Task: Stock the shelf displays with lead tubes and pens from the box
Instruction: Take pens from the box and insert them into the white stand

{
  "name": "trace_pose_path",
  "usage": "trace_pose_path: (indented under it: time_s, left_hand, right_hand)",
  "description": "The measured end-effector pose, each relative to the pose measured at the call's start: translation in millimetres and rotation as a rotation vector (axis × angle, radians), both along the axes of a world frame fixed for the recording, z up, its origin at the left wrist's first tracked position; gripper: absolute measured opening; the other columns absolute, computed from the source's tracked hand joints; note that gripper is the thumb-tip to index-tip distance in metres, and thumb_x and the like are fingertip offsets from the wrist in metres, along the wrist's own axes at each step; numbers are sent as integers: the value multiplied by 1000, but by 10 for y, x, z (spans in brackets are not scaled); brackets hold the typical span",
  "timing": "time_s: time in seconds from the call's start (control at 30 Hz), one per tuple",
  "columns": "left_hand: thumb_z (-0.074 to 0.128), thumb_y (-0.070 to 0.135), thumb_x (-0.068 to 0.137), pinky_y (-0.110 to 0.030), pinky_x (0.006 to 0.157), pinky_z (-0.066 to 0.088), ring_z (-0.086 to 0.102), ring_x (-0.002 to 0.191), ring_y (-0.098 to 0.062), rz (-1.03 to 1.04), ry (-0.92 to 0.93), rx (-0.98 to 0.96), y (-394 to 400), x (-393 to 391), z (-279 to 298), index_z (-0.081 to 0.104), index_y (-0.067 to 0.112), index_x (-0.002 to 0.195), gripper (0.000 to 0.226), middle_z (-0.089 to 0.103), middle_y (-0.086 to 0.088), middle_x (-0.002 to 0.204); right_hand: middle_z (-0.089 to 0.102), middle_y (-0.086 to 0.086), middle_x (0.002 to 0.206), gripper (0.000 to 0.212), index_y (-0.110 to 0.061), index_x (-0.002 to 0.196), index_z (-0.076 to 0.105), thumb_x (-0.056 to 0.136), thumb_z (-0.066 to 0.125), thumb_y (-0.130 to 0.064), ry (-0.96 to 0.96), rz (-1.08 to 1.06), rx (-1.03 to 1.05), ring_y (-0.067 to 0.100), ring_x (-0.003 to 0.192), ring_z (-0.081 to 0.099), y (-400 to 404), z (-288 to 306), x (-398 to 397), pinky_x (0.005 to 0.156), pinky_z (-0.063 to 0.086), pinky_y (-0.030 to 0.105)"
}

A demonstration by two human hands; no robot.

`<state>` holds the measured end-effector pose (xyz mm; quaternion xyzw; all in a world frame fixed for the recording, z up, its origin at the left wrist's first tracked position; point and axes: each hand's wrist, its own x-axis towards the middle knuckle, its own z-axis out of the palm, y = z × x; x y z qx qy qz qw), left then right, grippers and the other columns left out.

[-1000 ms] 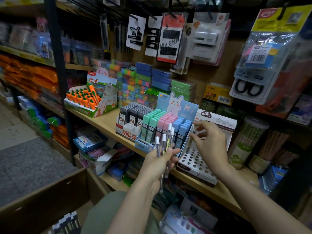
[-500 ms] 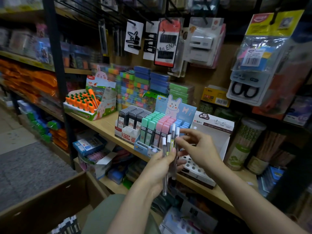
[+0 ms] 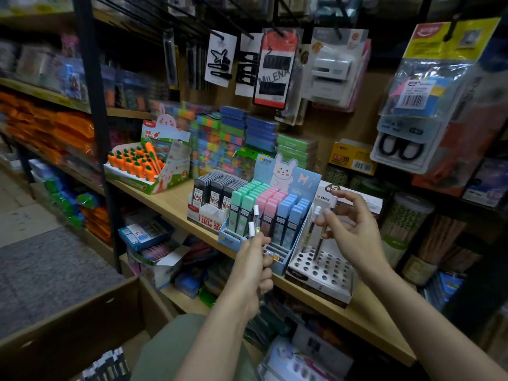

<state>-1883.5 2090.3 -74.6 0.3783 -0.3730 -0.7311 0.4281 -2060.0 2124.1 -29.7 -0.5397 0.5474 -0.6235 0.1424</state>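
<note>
- R hand [image 3: 354, 232] pinches one pen [image 3: 316, 232] near its white-capped top, thumb + forefinger; other fingers loosely spread.
- Pen hangs below the pinch, long axis near upright w/ slight tilt, cap up, tip down at a hole in the perforated display tray [image 3: 321, 268]; can't tell if tip is seated in the hole.
- L hand [image 3: 253, 270] grips two more pens [image 3: 254, 221] in a curled fist; white caps stick out above fingers, barrels run down through the palm, roughly upright.
- Tray sits on wooden shelf [image 3: 170, 199], just right of the bunny display [image 3: 275, 210] of pastel lead tubes; L hand is in front of that display.
- Cardboard box [image 3: 68, 325] low left, dark pens inside.
</note>
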Motion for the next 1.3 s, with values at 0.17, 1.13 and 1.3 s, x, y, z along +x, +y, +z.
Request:
trace_pose_path:
  time_s: [0.17, 1.13, 1.3]
  left_hand:
    - [38, 36, 102, -20, 38, 19, 25, 43, -7, -31, 104, 95, -11, 0, 7, 50, 15, 114, 27, 40, 2, 59]
    - [40, 25, 104, -20, 56, 46, 56, 64, -6, -117, -283, -310, 87, -19, -70, 55, 24, 115, 18, 73, 14, 98]
    - [39, 25, 104, -22, 58, 44, 55, 64, -8, -216, -430, -382, 112, -90, -86, 54, 27, 114, 18, 68, 11, 108]
  right_hand:
    - [71, -4, 90, 39, -43, 111, 57, 88, 70, -14, 144, -80, -57, 7, 85, 69, -25, -37, -32, 71, 56, 21]
    - [63, -10, 90, 34, -28, 113, 61, 84, 75, -18, 390, -242, -143, 1, 81, 65, -103, -141, 62, 75, 57, 27]
    - [63, -14, 89, 32, -29, 111, 63, 83, 77, -20, 390, -274, -150, -1, 80, 64, -73, -160, 70, 74, 54, 19]
